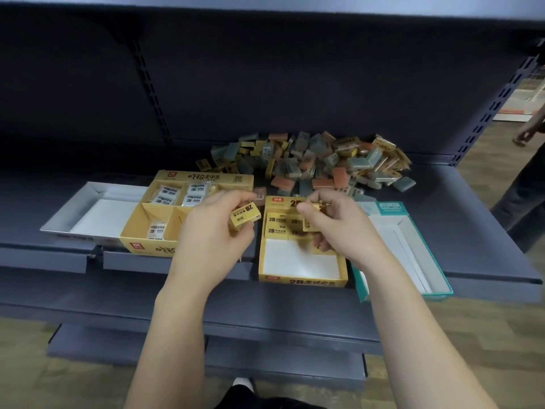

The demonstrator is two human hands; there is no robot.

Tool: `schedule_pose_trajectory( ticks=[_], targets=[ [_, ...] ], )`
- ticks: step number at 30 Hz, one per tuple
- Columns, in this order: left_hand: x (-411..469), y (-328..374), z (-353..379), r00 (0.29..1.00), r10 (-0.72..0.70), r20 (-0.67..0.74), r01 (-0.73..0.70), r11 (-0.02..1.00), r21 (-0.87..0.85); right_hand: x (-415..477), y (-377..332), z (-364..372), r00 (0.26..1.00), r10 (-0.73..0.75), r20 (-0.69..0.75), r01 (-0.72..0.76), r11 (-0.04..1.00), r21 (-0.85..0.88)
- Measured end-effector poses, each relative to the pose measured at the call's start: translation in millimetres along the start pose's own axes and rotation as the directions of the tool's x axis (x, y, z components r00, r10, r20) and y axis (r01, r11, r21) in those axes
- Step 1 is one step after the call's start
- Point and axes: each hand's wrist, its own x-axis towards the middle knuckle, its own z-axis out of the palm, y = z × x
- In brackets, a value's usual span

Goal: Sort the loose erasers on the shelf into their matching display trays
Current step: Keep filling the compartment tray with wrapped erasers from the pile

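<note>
A heap of loose erasers (312,160) in yellow, orange and grey-green lies at the back of the dark shelf. My left hand (212,228) pinches a yellow 2B eraser box (245,217) just left of the small yellow 2B tray (303,280). Over that tray's back half, my right hand (333,225) holds another yellow eraser (312,208), blurred. A few yellow 2B erasers (277,225) lie in the tray's back rows. The big yellow divided tray (138,231) holds white-wrapped 2B erasers (182,194).
A white tray (67,215) stands at the far left and a teal-edged tray (436,293) at the right, both on the shelf's front edge (486,273). Another person's arm and leg (528,172) stand at the right. A lower shelf sits beneath.
</note>
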Motion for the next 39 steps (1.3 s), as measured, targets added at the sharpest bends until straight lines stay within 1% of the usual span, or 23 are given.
schedule_pose_trajectory(
  ticks=[2, 4, 7, 11, 16, 20, 24, 32, 39],
  targets=[
    [-1.8, -1.8, -0.8, 1.0, -0.002, -0.005, 0.002, 1.0, 0.009, 2.7, -0.4, 5.1, 0.998, -0.063, 0.027, 0.067, 0.988, -0.141],
    [-3.3, -3.1, -0.8, 1.0, -0.003, -0.004, 0.003, 1.0, 0.023, 5.4, 1.3, 9.5, 0.993, -0.085, 0.085, 0.102, 0.968, -0.229],
    [-4.3, -4.2, -0.2, 1.0, -0.001, -0.012, 0.001, 1.0, 0.029, 6.1, -0.2, 12.5, 0.989, -0.049, 0.138, 0.086, 0.958, -0.275],
    [-3.8, -4.9, 1.3, 1.0, 0.005, -0.013, -0.005, 0.999, 0.033, 5.8, -4.2, 16.6, 0.978, -0.059, 0.198, 0.129, 0.923, -0.362],
    [-3.4, -3.7, 3.4, 1.0, 0.021, -0.011, -0.021, 1.0, 0.015, 4.7, -2.5, 20.8, 0.964, -0.021, 0.263, 0.132, 0.902, -0.411],
    [-2.7, -2.2, 4.7, 0.999, 0.032, -0.008, -0.032, 0.999, 0.008, 2.6, -0.4, 22.8, 0.973, -0.067, 0.221, 0.163, 0.878, -0.45],
    [-2.1, -2.1, 4.6, 0.999, 0.038, -0.004, -0.038, 0.999, 0.008, 0.5, -1.3, 23.0, 0.968, -0.038, 0.249, 0.155, 0.868, -0.471],
    [-2.2, -2.5, 2.7, 0.999, 0.039, -0.011, -0.039, 0.999, -0.014, 0.9, 0.7, 26.5, 0.974, -0.067, 0.214, 0.17, 0.844, -0.508],
    [-4.2, -2.3, 2.0, 0.999, 0.033, -0.008, -0.033, 0.999, 0.002, 2.2, -1.1, 27.5, 0.975, -0.039, 0.217, 0.146, 0.854, -0.5]
  ],
)
